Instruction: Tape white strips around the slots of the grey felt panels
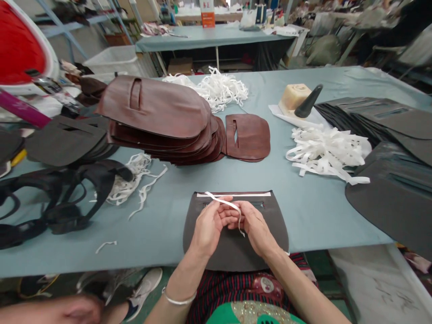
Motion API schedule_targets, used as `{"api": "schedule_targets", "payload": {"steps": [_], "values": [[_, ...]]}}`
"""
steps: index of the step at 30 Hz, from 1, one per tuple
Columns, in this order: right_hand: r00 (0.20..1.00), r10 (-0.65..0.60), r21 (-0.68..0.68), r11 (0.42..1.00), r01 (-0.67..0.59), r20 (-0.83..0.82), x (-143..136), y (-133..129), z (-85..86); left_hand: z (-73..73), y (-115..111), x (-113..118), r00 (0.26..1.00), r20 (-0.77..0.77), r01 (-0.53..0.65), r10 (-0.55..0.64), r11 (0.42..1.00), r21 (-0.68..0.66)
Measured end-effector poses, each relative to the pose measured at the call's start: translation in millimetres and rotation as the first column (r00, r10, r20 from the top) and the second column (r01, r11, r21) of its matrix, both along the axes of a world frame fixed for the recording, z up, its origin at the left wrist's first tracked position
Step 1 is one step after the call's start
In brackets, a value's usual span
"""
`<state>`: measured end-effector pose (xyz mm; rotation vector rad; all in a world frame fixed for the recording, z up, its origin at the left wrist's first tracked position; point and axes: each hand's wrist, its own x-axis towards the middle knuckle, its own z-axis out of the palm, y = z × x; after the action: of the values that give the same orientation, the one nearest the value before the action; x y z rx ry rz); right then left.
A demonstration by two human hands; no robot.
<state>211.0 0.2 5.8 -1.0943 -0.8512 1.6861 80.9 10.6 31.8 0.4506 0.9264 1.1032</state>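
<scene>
A dark grey leather-like panel [232,252] with rounded lower corners lies at the table's front edge, right under my hands. Along its top edge runs a straight white strip [259,195], with a slit just below. A thin loose white strip [222,200] crosses above the panel, its far end curling down between my hands. My left hand [207,227] has its fingers curled and its thumb against this loose strip. Facing it, my right hand [254,229] is closed on the strip's other part, thumb and fingers together. The fingertips of both hands nearly meet.
Stacked brown panels [158,108] stand ahead to the left, beside a smaller brown piece [249,135]. White strips [330,150] are heaped at right near grey panels [391,189], a pale block [295,95] and a dark cone-shaped tool [308,102]. Black straps [67,193] lie left.
</scene>
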Motion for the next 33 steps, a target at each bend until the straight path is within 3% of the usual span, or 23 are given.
{"api": "schedule_targets", "payload": {"steps": [5,8,12,17,23,29,33], "values": [[0.988,0.072,0.027,0.997,-0.077,0.134,-1.5,-1.4,1.7,1.5,-1.8,-14.6,0.999,0.045,0.020,-0.018,0.999,-0.027],[0.959,0.057,0.070,0.994,-0.079,0.278,0.3,0.6,1.7,-2.7,-1.9,-19.9,0.996,-0.091,-0.011,0.012,1.000,0.020],[0.852,0.128,0.138,0.964,-0.227,0.507,22.8,3.1,5.7,-13.7,0.6,-32.8,0.935,-0.316,-0.134,0.159,0.986,0.099],[0.680,0.142,0.187,0.904,-0.386,0.719,72.9,4.1,5.9,-28.0,-1.2,-55.1,0.893,-0.427,-0.175,0.144,0.984,-0.033],[0.523,0.099,0.052,0.962,-0.266,0.847,90.9,0.1,-7.4,-42.1,-9.8,-65.4,0.831,-0.556,-0.088,0.029,0.993,-0.079],[0.333,-0.051,0.111,0.980,-0.166,0.942,91.0,0.6,-15.7,-51.8,-11.1,-74.6,0.666,-0.744,0.007,-0.057,0.998,-0.070],[0.286,-0.069,0.126,0.975,-0.184,0.956,94.2,2.2,-15.6,-53.0,-8.6,-79.7,0.597,-0.792,0.107,-0.126,0.991,-0.077]]}}
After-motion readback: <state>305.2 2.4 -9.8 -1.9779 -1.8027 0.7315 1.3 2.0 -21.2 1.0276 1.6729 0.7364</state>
